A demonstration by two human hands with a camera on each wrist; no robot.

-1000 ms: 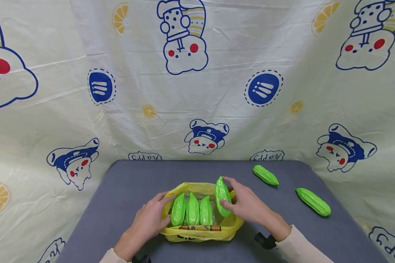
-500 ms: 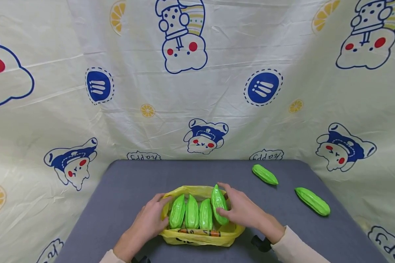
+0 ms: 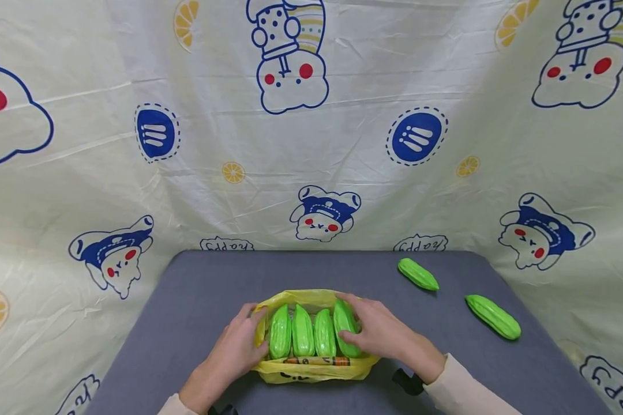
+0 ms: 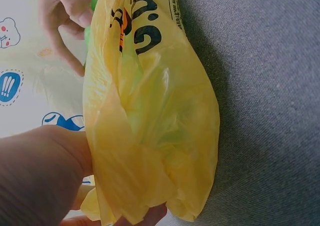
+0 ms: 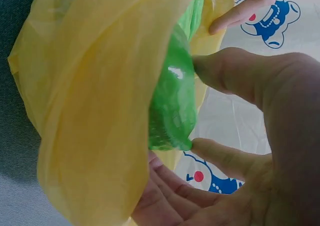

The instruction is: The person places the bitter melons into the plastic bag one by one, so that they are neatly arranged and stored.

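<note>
A yellow plastic bag (image 3: 316,373) with dark lettering lies spread at the table's near middle. Its mouth is wide, and several bright green bitter melons (image 3: 303,331) lie side by side inside. My right hand (image 3: 376,329) holds the rightmost bitter melon (image 3: 345,327) in the row, thumb on its near side and index finger at its far tip. In the right wrist view, the bag's wall hides part of this bitter melon (image 5: 175,93). At the bag's left side, my left hand (image 3: 239,344) grips the rim; the left wrist view shows the yellow plastic (image 4: 160,110) covering most of its fingers.
Two more bitter melons lie on the right of the grey table (image 3: 202,282): one near the back (image 3: 418,274), another farther right (image 3: 493,317). A pale printed sheet (image 3: 342,150) hangs behind the table's back edge.
My right hand has lowered the fourth bitter melon from above the bag's right side into the row, beside the others. The left hand stays at the rim.
</note>
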